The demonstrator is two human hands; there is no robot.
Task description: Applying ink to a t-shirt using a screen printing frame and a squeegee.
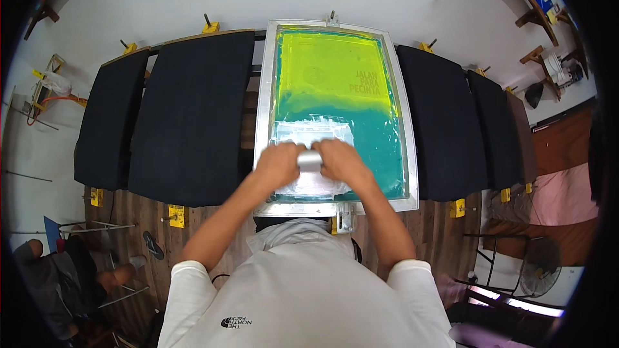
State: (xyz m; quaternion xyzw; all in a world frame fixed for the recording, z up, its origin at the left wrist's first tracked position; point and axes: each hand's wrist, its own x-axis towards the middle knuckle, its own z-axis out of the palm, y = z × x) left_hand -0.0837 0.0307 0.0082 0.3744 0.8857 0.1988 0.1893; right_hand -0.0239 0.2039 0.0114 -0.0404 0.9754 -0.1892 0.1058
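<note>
A screen printing frame with a pale metal rim lies in front of me. Its mesh is yellow-green at the far end and teal nearer me, with lettering in the yellow part. White ink is smeared over the near left of the mesh. Both my hands grip a squeegee there. My left hand is closed round its left side, and my right hand round its right. Between them shows the squeegee's silvery middle. My fingers are slightly blurred, and the blade's edge is hidden.
Boards covered in black cloth stand in a row on the left and right. Yellow clamps stick out at their ends. At the lower left sits another person, near a sandal. A fan stands at the lower right.
</note>
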